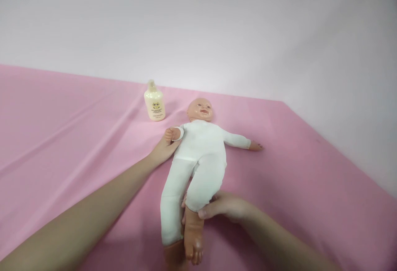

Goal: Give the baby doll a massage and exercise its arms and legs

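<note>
A baby doll (201,147) in a white bodysuit lies on its back on the pink cloth (77,139), head toward the far wall. My left hand (164,149) reaches under the doll's bent arm and side, fingers tucked beneath it. My right hand (221,207) grips the doll's lower leg just above the bare foot, thumb on top. The doll's other arm stretches out to the right.
A cream lotion bottle (154,102) stands upright on the cloth just left of the doll's head. A pale wall (217,35) rises behind the pink surface, whose right edge (341,155) runs diagonally toward me.
</note>
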### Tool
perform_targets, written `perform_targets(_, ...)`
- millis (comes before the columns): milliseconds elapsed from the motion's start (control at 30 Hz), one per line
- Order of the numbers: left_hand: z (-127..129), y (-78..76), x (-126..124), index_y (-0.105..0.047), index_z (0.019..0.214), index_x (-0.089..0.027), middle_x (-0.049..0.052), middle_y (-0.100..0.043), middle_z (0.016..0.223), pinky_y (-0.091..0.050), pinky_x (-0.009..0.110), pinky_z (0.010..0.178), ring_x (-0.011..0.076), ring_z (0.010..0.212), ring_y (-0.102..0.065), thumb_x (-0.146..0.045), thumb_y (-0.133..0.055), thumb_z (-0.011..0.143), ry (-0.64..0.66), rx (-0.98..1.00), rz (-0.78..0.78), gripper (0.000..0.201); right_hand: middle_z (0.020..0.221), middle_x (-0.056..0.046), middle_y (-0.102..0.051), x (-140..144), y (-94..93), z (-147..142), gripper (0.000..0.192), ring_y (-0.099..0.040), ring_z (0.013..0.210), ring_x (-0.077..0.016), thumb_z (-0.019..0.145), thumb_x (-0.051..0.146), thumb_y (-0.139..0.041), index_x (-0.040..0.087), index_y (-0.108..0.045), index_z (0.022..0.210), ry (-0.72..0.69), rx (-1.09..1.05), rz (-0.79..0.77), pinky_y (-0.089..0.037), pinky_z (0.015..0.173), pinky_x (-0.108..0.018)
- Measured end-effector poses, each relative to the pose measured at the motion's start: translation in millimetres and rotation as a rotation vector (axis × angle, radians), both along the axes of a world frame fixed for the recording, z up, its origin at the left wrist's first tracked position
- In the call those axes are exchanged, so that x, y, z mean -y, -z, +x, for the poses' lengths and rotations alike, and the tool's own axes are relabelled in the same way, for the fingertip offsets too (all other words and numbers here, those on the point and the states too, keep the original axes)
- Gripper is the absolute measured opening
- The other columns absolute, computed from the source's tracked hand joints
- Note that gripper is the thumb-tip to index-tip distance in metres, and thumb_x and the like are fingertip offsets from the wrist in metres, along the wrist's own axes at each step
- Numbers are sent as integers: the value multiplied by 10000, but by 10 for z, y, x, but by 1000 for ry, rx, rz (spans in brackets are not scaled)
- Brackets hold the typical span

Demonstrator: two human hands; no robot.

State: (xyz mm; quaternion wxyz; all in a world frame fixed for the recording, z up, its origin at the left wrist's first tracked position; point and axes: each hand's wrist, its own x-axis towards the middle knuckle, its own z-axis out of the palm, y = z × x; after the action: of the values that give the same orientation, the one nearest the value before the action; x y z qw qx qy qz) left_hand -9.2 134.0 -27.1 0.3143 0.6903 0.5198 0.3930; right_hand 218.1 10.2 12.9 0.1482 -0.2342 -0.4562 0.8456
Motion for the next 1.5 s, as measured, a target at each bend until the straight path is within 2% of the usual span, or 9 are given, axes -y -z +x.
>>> perform_targets(200, -4, -4, -1, -499, 1233, -128, 130, -575, 1274, -377, 407, 1058, 267, 1212, -512, -440, -461, 876, -5, -22, -4, 476, 961, -115, -691, 6, -22, -2, 487, -640, 960, -235, 688, 297, -763, 98, -642, 1117, 8, -12, -41, -415, 967, -425)
perform_targets(533, -6, -4, -5, -540, 1173, -133, 127, -618, 1204, -411, 405, 1027, 271, 1158, -550, -461, -462, 872, -4, -10, -13, 452, 1020, -94, -685, -10, -11, 2, 418, -628, 991, -223, 702, 283, -752, 132, -655, 1080, -3, -7, -16, -409, 975, -412)
perform_targets(800, -20, 13, -12, -525, 1200, -130, 130, -601, 1231, -402, 404, 1031, 279, 1170, -537, -458, -474, 863, -18, -45, -14, 473, 1009, -113, -685, 1, -11, -2, 430, -634, 986, -232, 706, 311, -756, 113, -654, 1073, 12, -4, -8, -424, 966, -405)
perform_targets(1067, -4, -16, -1, -509, 1239, -134, 131, -582, 1266, -373, 416, 1062, 279, 1205, -511, -453, -470, 865, -5, -16, -16, 493, 1052, -114, -675, -13, -11, 1, 501, -629, 993, -229, 702, 296, -742, 119, -626, 1156, 2, 26, 8, -418, 980, -419)
perform_targets(1500, -12, -2, -3, -465, 1290, -128, 132, -537, 1325, -351, 410, 1079, 270, 1246, -480, -457, -454, 880, 8, -14, -8, 526, 955, -102, -695, -5, -18, -16, 477, -636, 973, -226, 698, 286, -741, 111, -640, 1130, 4, -10, -24, -423, 960, -415)
